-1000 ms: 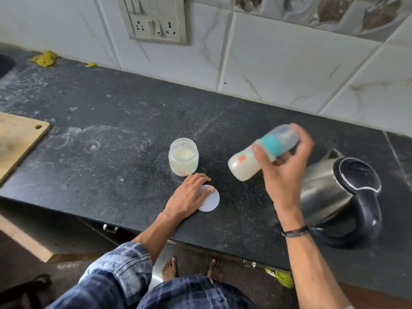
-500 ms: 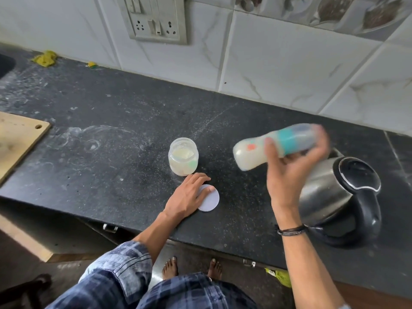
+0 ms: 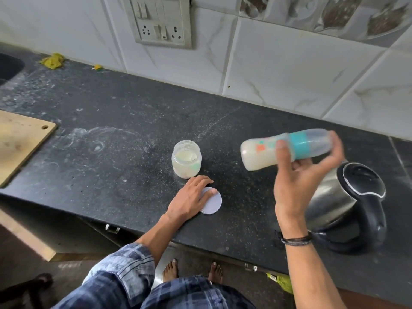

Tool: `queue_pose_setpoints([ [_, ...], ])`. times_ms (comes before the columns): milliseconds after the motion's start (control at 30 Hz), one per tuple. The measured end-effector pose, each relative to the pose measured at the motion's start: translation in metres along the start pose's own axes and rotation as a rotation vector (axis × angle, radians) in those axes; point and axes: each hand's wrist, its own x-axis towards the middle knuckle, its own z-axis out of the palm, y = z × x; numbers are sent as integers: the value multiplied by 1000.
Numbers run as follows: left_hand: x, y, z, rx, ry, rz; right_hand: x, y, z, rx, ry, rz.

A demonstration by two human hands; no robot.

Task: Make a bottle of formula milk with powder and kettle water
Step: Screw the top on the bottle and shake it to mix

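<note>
While right hand [image 3: 298, 188] grips bottle [image 3: 263, 152] — lid [image 3: 213, 202] near counter [image 3: 133, 130] edge.

left sleeve [image 3: 124, 262]: blue-and-grey plaid cloth, faded in patches, rolled into a thick fold near the elbow; forearm bare from there down to the left hand [image 3: 189, 197]. lower garment [image 3: 196, 293] at the bottom edge: same plaid, darker navy checks, cut not clear. right arm bare as far as seen. wristband [image 3: 295, 239]: several thin dark cords, sitting just below the right hand [image 3: 296, 186]. feet [image 3: 170, 269]: both bare.
</note>
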Motion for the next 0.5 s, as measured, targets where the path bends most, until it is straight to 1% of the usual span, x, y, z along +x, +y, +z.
queue_pose_setpoints([
  [33,0,0,-1,2,2,0,0,1,1,13,34,-30],
  [67,-1,0,-1,1,3,2,2,4,1,-3,22,-31],
  [100,-2,-1,-1,-3,3,5,4,5,2,-48,-43,11],
  [167,-2,0,-2,-17,-5,5,4,4,2,-160,-257,153],
  [200,-2,0,-2,-23,-11,7,2,6,-1,-171,-278,181],
  [233,-2,1,-2,-26,-12,9,0,6,-3,-146,-233,157],
  [333,0,2,-4,-12,-10,7,-1,5,-2,-16,14,44],
  [367,-1,3,-4,-14,-12,4,1,7,-3,-22,28,37],
  [400,-1,3,-4,-18,-14,4,3,9,-3,-63,-26,59],
  [467,-2,3,-3,-21,-15,7,7,10,-6,-217,-260,180],
  [500,-2,2,-3,-24,-16,9,7,10,-10,-241,-303,209],
])
